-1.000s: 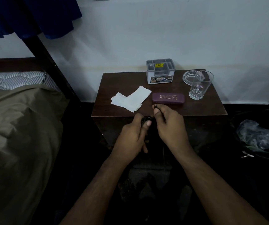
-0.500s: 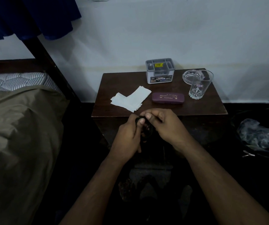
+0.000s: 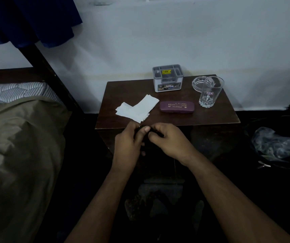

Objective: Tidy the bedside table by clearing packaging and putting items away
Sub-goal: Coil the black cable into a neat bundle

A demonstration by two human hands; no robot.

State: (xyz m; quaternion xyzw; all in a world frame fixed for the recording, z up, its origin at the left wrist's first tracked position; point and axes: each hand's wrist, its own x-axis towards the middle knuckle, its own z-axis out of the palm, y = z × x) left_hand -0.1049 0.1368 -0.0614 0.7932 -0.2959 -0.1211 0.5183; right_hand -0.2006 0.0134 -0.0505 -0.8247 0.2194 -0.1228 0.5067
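My left hand (image 3: 127,144) and my right hand (image 3: 170,141) meet just in front of the bedside table's (image 3: 210,118) front edge, both closed on a small black object (image 3: 145,137) that is mostly hidden between the fingers; I cannot tell what it is. On the dark wooden table top lie white papers (image 3: 137,108) at the left and a purple spectacle case (image 3: 176,106) in the middle. A grey organiser box (image 3: 167,78) stands at the back. At the right are a clear drinking glass (image 3: 210,93) and, behind it, a glass ashtray (image 3: 197,83).
A bed with an olive blanket (image 3: 18,146) fills the left, with a dark bed frame post (image 3: 53,79) and blue cloth (image 3: 26,20) above. A crumpled plastic bag (image 3: 279,144) lies on the dark floor at the right. A white wall stands behind the table.
My right hand has dropped from the table edge and shifted left over the black object, closing against my left hand. The things on the table have not moved.
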